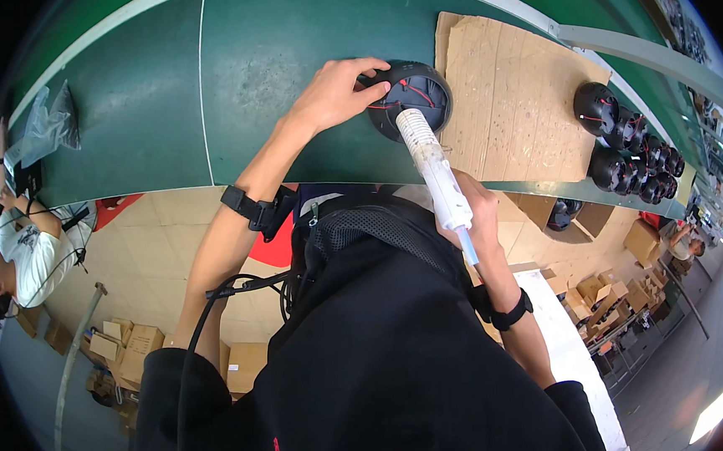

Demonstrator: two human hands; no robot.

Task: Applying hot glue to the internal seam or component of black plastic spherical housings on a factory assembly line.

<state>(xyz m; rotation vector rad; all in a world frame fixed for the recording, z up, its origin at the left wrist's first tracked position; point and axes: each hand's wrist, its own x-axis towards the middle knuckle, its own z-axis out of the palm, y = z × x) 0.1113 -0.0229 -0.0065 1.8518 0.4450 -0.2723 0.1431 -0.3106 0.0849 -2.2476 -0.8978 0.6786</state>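
Observation:
A round black plastic housing (412, 95) lies on the green table, its open inside facing up with thin red wires in it. My left hand (337, 94) steadies it at its left rim, thumb and fingers bent over the edge. In my right hand (477, 208) is a long white tool that looks like an electric screwdriver (434, 168), with a light blue cord at its rear end. The tool slants up and left, and its front end reaches into the housing. The tip itself is hidden. My right fingers are partly hidden behind the tool.
A flat cardboard sheet (517, 102) lies right of the housing. Several black round units (627, 148) stand in rows at the table's right end. A clear plastic bag (50, 128) lies at the far left. Below the table edge is an open carton (575, 224). Another person (37, 245) works at left.

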